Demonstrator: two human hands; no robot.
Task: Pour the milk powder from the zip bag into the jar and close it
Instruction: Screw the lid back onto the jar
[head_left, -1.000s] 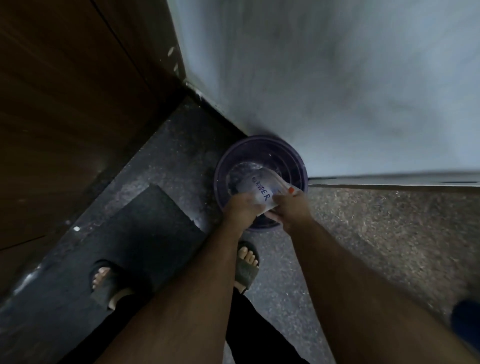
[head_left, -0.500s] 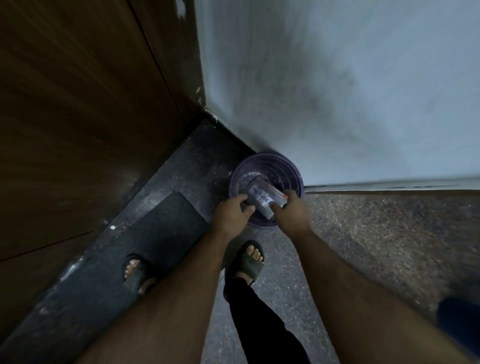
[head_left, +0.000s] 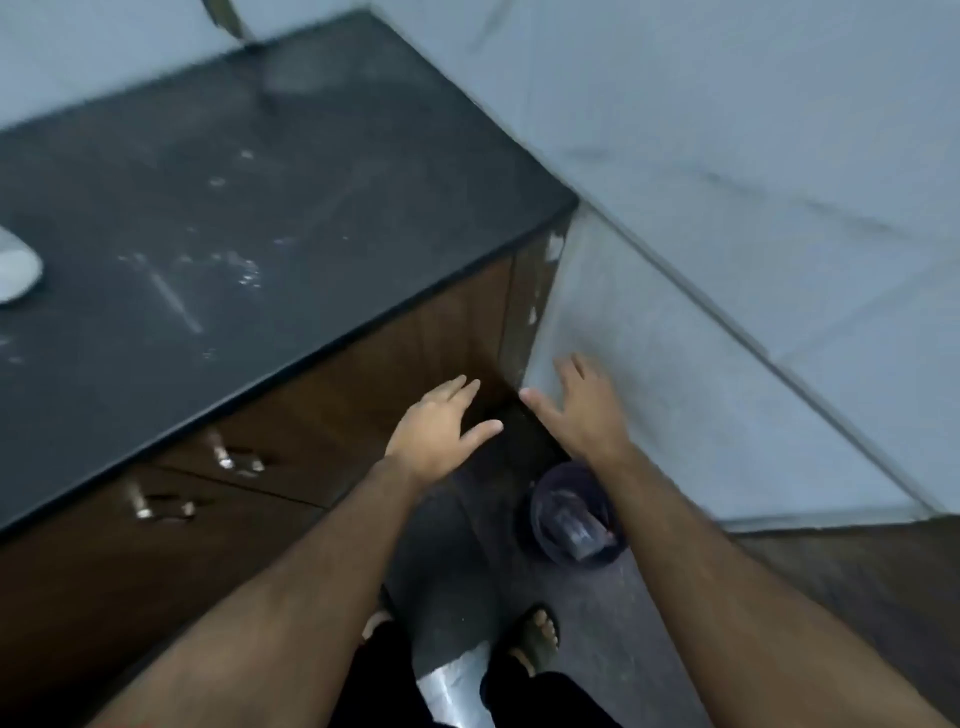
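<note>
Down on the floor by the wall sits the dark bin, and the crumpled zip bag lies inside it. Both hands hang above, fingers spread, holding nothing: left hand in front of the brown cabinet, right hand just beside the pale wall. Black countertop far left, dusted with white specks. Blurry frame.
</note>
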